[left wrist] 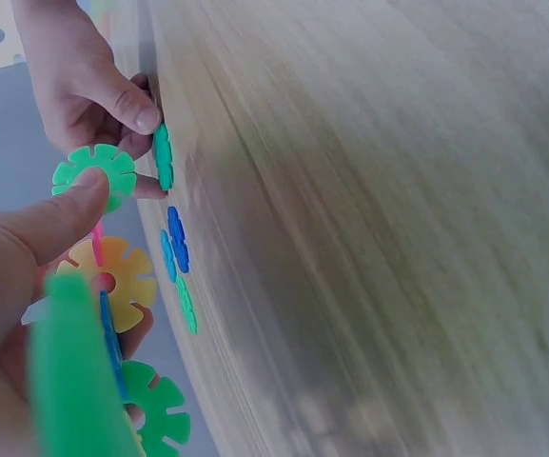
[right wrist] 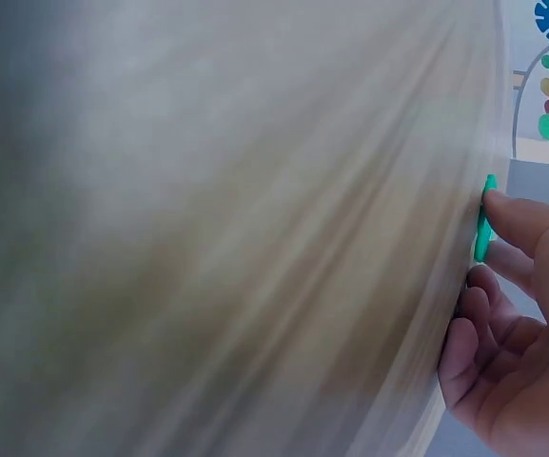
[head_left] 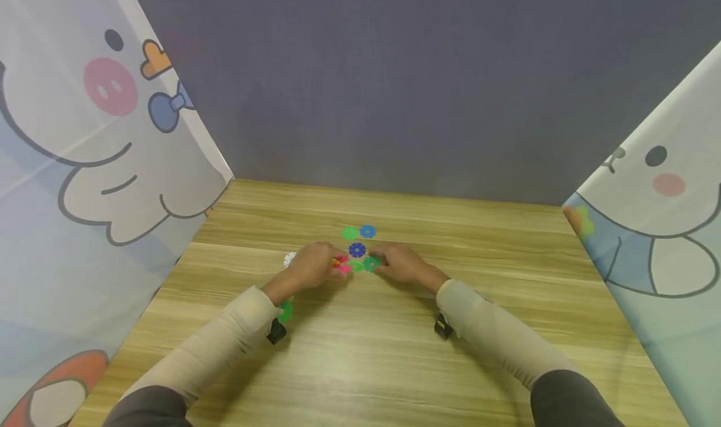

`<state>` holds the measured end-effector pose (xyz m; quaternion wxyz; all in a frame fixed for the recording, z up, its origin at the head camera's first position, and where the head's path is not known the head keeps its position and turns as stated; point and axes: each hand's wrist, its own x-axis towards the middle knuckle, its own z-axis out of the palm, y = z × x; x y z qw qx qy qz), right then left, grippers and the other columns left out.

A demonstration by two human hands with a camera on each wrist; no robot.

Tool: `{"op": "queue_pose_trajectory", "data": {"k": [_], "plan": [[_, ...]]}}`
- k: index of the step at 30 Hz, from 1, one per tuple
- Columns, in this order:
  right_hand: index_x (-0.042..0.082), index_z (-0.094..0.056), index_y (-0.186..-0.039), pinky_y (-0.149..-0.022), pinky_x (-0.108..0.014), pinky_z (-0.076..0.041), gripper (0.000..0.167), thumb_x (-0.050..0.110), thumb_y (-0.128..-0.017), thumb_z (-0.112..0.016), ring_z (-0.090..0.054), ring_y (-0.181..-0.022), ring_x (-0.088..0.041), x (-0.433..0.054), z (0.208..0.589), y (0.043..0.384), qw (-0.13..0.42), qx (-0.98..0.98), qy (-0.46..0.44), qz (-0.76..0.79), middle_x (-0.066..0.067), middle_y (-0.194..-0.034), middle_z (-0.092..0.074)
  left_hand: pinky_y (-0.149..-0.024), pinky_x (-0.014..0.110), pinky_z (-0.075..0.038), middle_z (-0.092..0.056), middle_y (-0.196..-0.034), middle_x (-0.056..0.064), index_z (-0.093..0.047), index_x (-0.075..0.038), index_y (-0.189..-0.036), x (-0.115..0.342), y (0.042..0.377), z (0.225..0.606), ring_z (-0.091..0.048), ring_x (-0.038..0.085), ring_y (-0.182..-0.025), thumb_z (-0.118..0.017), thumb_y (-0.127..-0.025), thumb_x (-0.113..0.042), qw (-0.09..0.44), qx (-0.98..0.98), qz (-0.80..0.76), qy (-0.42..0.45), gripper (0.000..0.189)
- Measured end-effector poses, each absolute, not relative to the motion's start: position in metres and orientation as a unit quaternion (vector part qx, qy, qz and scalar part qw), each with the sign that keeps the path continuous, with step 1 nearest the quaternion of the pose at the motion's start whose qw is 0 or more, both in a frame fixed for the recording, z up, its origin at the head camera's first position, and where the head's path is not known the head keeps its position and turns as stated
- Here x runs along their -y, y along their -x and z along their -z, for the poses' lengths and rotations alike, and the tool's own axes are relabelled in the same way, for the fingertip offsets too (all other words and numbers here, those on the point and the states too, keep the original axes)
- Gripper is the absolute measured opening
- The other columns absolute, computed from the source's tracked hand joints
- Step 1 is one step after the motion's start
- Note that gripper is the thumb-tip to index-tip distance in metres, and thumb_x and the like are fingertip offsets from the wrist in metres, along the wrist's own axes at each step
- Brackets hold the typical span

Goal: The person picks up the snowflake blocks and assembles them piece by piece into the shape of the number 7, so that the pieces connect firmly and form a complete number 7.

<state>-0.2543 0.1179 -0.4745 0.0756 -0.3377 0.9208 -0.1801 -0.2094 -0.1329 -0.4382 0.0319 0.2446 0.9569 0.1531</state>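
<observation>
Multicoloured linked discs (left wrist: 133, 286) gripped by left hand (head_left: 312, 265), teal disc (head_left: 369, 264) pinched by right hand (head_left: 404, 263) between thumb and finger, three loose discs (head_left: 357, 245) farther off, wooden table (head_left: 360, 358)

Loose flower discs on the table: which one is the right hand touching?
The teal-green disc, held by the right hand. The dark blue disc, light blue disc and light green disc lie beyond it, untouched.

Head view high, looking forward-down, wrist views close, skimming the tabletop (head_left: 360, 358) sideways, head and left sharing both hands (head_left: 312, 264)
</observation>
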Motion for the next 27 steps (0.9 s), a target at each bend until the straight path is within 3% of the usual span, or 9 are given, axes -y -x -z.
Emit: {"op": "queue_pose_trajectory", "data": {"k": [3,11,15,21,24,27], "plan": [[0.010,-0.063,-0.137,-0.074,-0.030,-0.053,0.045,0.026,-0.095,-0.072,-0.053,-0.073,-0.008,-0.117,0.475,0.254,0.082,-0.922,0.329,0.185,0.003,-0.090,-0.065,-0.072,0.030,-0.057,-0.077,-0.101,0.001,-0.075,-0.017,-0.124,0.133,0.210,0.438,-0.068,0.016,-0.090,-0.085,-0.083,-0.035,0.026,-0.957,-0.147,-0.248,0.047],[0.011,-0.067,-0.131,-0.076,-0.030,-0.053,0.042,0.027,-0.093,-0.075,-0.053,-0.074,-0.008,-0.117,0.476,0.255,0.074,-0.925,0.321,0.190,0.004,-0.088,-0.065,-0.079,0.034,-0.060,-0.077,-0.104,0.003,-0.075,-0.015,-0.123,0.130,0.210,0.438,-0.070,0.019,-0.093,-0.085,-0.082,-0.035,0.019,-0.956,-0.145,-0.253,0.047],[0.008,-0.066,-0.126,-0.070,-0.026,-0.052,0.039,0.025,-0.092,-0.076,-0.054,-0.074,-0.008,-0.118,0.474,0.254,0.079,-0.924,0.313,0.206,0.004,-0.084,-0.063,-0.074,0.031,-0.059,-0.077,-0.101,0.000,-0.075,-0.015,-0.122,0.129,0.211,0.439,-0.069,0.017,-0.090,-0.085,-0.082,-0.035,0.020,-0.956,-0.149,-0.251,0.046],[0.007,-0.060,-0.107,-0.061,-0.023,-0.046,0.024,0.022,-0.094,-0.074,-0.050,-0.069,-0.010,-0.122,0.472,0.251,0.092,-0.922,0.302,0.226,0.002,-0.079,-0.056,-0.064,0.026,-0.052,-0.073,-0.087,-0.003,-0.076,-0.015,-0.122,0.126,0.211,0.439,-0.059,0.011,-0.076,-0.085,-0.081,-0.037,0.013,-0.956,-0.144,-0.254,0.047],[0.009,-0.056,-0.100,-0.057,-0.021,-0.041,0.017,0.020,-0.097,-0.069,-0.045,-0.064,-0.010,-0.124,0.471,0.251,0.106,-0.919,0.294,0.242,0.003,-0.074,-0.052,-0.065,0.025,-0.052,-0.075,-0.091,-0.002,-0.075,-0.015,-0.122,0.125,0.211,0.439,-0.060,0.011,-0.077,-0.085,-0.081,-0.036,0.010,-0.956,-0.146,-0.254,0.047],[0.009,-0.057,-0.101,-0.057,-0.020,-0.043,0.012,0.017,-0.099,-0.066,-0.046,-0.064,-0.009,-0.128,0.470,0.250,0.121,-0.912,0.281,0.273,0.003,-0.075,-0.054,-0.067,0.026,-0.055,-0.077,-0.097,0.001,-0.075,-0.014,-0.123,0.125,0.211,0.440,-0.066,0.013,-0.083,-0.085,-0.082,-0.035,0.012,-0.956,-0.151,-0.253,0.047]]}}
